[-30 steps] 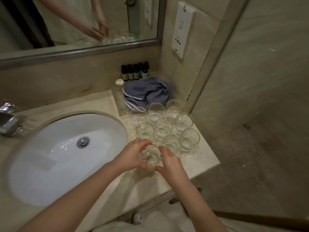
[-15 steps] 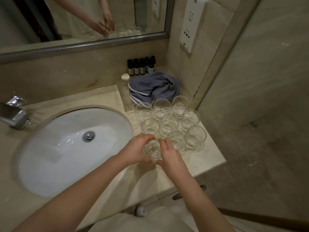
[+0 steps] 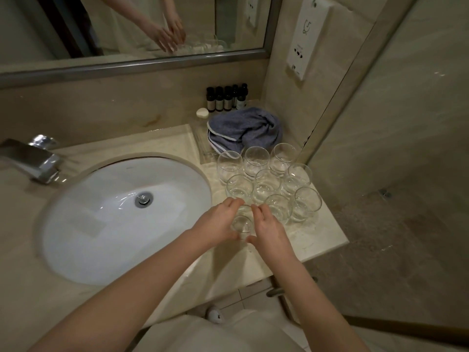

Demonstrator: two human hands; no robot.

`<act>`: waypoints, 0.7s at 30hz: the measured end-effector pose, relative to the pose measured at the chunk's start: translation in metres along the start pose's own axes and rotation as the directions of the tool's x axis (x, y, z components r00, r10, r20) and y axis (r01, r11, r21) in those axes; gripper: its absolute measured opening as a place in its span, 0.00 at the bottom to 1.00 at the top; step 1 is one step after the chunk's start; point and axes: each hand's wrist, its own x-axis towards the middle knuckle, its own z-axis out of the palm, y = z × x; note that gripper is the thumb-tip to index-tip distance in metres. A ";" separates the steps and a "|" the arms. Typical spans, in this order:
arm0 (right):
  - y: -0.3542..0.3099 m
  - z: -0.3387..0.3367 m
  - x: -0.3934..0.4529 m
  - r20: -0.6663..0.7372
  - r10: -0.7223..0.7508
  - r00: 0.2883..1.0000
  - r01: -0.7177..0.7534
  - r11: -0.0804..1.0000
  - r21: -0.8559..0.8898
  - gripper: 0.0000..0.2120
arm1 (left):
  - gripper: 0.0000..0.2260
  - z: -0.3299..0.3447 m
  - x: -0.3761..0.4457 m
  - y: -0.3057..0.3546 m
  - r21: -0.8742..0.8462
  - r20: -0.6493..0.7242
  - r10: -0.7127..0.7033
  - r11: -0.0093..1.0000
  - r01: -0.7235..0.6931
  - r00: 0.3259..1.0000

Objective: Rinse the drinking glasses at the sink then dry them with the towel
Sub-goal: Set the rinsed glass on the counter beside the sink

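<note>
Several clear stemless drinking glasses (image 3: 266, 182) stand clustered on the marble counter (image 3: 322, 240) to the right of the white sink (image 3: 101, 224). One glass (image 3: 242, 224) stands at the front of the cluster, on the counter. My left hand (image 3: 218, 222) cups its left side and my right hand (image 3: 269, 229) cups its right side, with fingers behind the glass and thumbs in front. A crumpled blue-grey towel (image 3: 243, 129) lies behind the glasses. The chrome faucet (image 3: 33, 158) at the far left is not running.
Small dark toiletry bottles (image 3: 225, 99) and a white round item (image 3: 202, 113) stand against the back wall. A mirror (image 3: 127, 26) hangs above and reflects my hands. A wall (image 3: 291, 97) borders the counter on the right, and the floor lies beyond the counter's right edge.
Both hands stay around the front glass, which now stands on the counter with my fingers a little straighter. The view has shifted slightly left and back.
</note>
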 end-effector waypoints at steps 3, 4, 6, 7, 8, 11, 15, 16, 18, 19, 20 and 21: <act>-0.006 -0.005 -0.010 -0.033 0.035 0.999 -0.036 0.998 -0.045 0.36 | 0.37 -0.003 -0.007 -0.006 0.062 -0.011 -0.037 0.997 0.038 0.999; -0.010 -0.007 -0.014 -0.041 0.041 0.998 -0.044 0.997 -0.062 0.34 | 0.36 -0.005 -0.010 -0.010 0.075 -0.010 -0.047 0.996 0.047 0.999; -0.018 -0.014 -0.019 -0.027 0.011 1.000 -0.014 0.994 -0.108 0.28 | 0.34 -0.012 -0.019 -0.023 0.097 0.013 -0.066 0.993 0.064 0.998; -0.025 -0.018 -0.019 -0.007 -0.021 1.000 0.020 0.992 -0.122 0.26 | 0.33 -0.017 -0.025 -0.031 0.113 0.033 -0.078 0.991 0.074 0.996; -0.033 -0.021 -0.018 0.017 -0.057 0.998 0.059 0.990 -0.127 0.25 | 0.32 -0.021 -0.033 -0.040 0.136 0.058 -0.093 0.987 0.084 0.994; -0.070 -0.026 -0.008 0.111 -0.163 0.980 0.176 0.977 -0.124 0.27 | 0.32 -0.034 -0.060 -0.072 0.192 0.108 -0.146 0.974 0.123 0.983; -0.147 -0.018 0.015 0.290 -0.298 0.910 0.342 0.932 -0.117 0.34 | 0.32 -0.059 -0.113 -0.121 0.146 0.090 -0.275 0.954 0.260 0.957; -0.168 -0.014 0.020 0.314 -0.326 0.892 0.379 0.917 -0.123 0.34 | 0.32 -0.065 -0.128 -0.135 0.129 0.074 -0.308 0.946 0.298 0.948; -0.214 -0.003 0.030 0.361 -0.376 0.853 0.445 0.886 -0.129 0.33 | 0.31 -0.078 -0.162 -0.166 0.093 0.040 -0.376 0.924 0.372 0.926; -0.238 0.003 0.034 0.385 -0.401 0.832 0.478 0.869 -0.128 0.33 | 0.31 -0.084 -0.182 -0.182 0.078 0.023 -0.412 0.909 0.409 0.911; -0.263 0.008 0.037 0.403 -0.425 0.810 0.510 0.850 -0.128 0.33 | 0.31 -0.091 -0.201 -0.200 0.065 0.007 -0.450 0.891 0.449 0.893; -0.285 0.013 0.041 0.416 -0.449 0.791 0.540 0.832 -0.128 0.33 | 0.31 -0.096 -0.220 -0.215 0.049 -0.009 -0.485 0.873 0.485 0.874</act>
